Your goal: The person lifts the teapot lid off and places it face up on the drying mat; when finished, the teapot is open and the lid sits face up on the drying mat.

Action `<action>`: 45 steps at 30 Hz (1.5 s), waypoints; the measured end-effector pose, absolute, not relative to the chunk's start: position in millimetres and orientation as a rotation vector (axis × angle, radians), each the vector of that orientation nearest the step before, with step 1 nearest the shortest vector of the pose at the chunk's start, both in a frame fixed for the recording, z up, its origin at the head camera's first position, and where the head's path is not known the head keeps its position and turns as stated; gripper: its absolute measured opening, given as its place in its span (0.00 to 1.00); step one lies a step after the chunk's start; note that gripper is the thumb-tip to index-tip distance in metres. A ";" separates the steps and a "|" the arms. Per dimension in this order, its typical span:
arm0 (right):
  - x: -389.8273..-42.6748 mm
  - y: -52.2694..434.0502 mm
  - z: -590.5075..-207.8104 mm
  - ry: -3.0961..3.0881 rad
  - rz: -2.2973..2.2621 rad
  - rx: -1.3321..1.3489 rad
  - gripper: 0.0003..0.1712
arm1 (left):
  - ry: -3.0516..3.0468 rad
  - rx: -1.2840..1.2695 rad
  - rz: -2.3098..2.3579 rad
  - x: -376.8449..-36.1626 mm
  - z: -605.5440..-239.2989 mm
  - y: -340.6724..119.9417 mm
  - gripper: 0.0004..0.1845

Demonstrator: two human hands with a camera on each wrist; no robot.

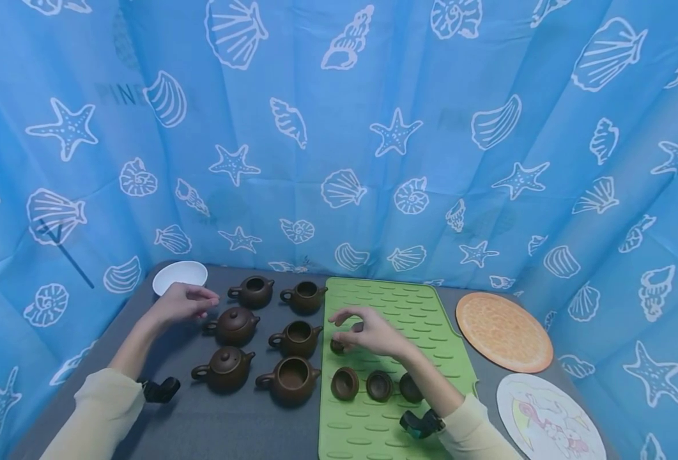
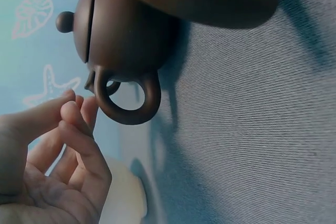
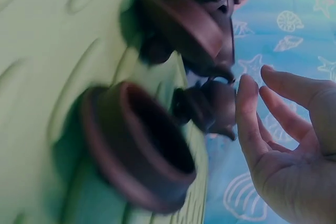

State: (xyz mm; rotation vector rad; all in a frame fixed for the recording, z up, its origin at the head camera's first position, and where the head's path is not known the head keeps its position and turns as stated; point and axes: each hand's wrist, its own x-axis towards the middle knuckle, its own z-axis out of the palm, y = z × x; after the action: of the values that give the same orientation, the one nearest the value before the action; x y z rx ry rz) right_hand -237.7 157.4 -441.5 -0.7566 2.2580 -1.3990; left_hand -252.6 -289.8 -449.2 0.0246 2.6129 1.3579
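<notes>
Head view showed three upturned clay lids (image 1: 345,383) nearest on the green mat (image 1: 385,300); beyond, the right hand (image 1: 367,332) hovered released above a fourth lid (image 1: 337,346), likely light, brittle, best pinched at its rim. Left hand (image 1: 180,301) hung relaxed, empty, beside lidded teapot (image 1: 234,326).

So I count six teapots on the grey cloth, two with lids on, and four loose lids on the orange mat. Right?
Not quite: the loose lids lie on the green mat, not the orange mat, which bears nothing. The head view shows this. The rest stands: six teapots on the grey cloth, two with lids on, and four loose lids, one under the right hand.
</notes>
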 end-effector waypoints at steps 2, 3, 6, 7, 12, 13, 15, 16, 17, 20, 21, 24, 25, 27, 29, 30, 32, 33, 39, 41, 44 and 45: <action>-237.4 150.8 -437.5 2.250 -1.396 -0.779 0.21 | 2.617 0.031 1.364 -249.9 -450.1 -290.8 0.21; -237.4 147.5 -435.6 2.242 -1.397 -0.789 0.21 | 2.618 0.040 1.365 -248.5 -450.7 -291.4 0.21; -238.3 135.4 -430.4 2.237 -1.396 -0.805 0.20 | 2.603 0.044 1.389 -244.6 -452.8 -292.9 0.21; -238.9 131.1 -428.5 2.229 -1.396 -0.807 0.19 | 2.594 0.041 1.399 -243.4 -453.7 -293.4 0.22; -242.8 107.6 -419.3 2.205 -1.399 -0.843 0.18 | 2.575 -0.003 1.420 -237.5 -458.5 -295.3 0.26; -243.7 102.8 -417.6 2.196 -1.402 -0.856 0.18 | 2.570 -0.016 1.424 -236.3 -459.4 -295.2 0.27; -245.1 93.6 -415.0 2.188 -1.406 -0.876 0.17 | 2.563 -0.036 1.429 -233.9 -461.2 -295.3 0.28; -245.6 89.2 -413.8 2.181 -1.411 -0.885 0.17 | 2.557 -0.050 1.433 -232.8 -462.0 -295.2 0.29; -246.1 84.7 -412.8 2.178 -1.413 -0.895 0.17 | 2.553 -0.053 1.437 -231.7 -463.1 -295.3 0.29; -248.1 71.3 -410.4 2.136 -1.445 -0.901 0.16 | 2.551 -0.049 1.444 -228.6 -466.5 -294.9 0.30; -248.8 66.5 -410.3 2.120 -1.455 -0.899 0.16 | 2.547 -0.055 1.448 -227.6 -467.5 -294.7 0.30; -251.5 51.0 -410.6 2.081 -1.467 -0.870 0.16 | 2.543 -0.071 1.454 -224.9 -470.5 -293.6 0.29; -252.5 45.6 -411.0 2.070 -1.468 -0.855 0.15 | 2.538 -0.084 1.460 -224.1 -471.5 -293.1 0.28; -254.9 34.3 -412.2 2.063 -1.465 -0.827 0.16 | 2.530 -0.119 1.467 -222.8 -473.9 -292.2 0.27; -258.1 23.3 -414.6 2.053 -1.468 -0.803 0.16 | 2.524 -0.137 1.469 -221.6 -476.6 -292.0 0.27; -259.6 17.9 -415.7 2.050 -1.469 -0.798 0.17 | 2.520 -0.143 1.470 -220.8 -478.1 -292.1 0.26; -262.5 8.4 -418.8 2.040 -1.483 -0.783 0.17 | 2.512 -0.150 1.470 -219.9 -480.9 -291.8 0.26; -263.6 3.6 -420.0 2.036 -1.485 -0.770 0.17 | 2.508 -0.151 1.473 -219.2 -481.8 -291.8 0.26; -266.4 -21.5 -425.3 2.022 -1.519 -0.671 0.15 | 2.506 -0.143 1.496 -216.9 -485.2 -291.6 0.26; -267.4 -28.1 -427.5 2.013 -1.540 -0.623 0.15 | 2.511 -0.149 1.494 -216.6 -486.0 -291.9 0.26; -268.2 -35.2 -430.0 2.016 -1.544 -0.576 0.15 | 2.508 -0.169 1.501 -216.0 -486.9 -292.3 0.26; -268.5 -36.9 -430.8 2.017 -1.545 -0.565 0.15 | 2.507 -0.172 1.503 -215.7 -487.1 -292.3 0.27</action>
State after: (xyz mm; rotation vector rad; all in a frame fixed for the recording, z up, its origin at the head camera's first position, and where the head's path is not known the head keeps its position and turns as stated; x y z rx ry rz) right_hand -268.5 -36.9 -430.8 -0.5648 2.0167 -1.5452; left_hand -215.7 -292.3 -487.1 -0.1719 2.5070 1.5029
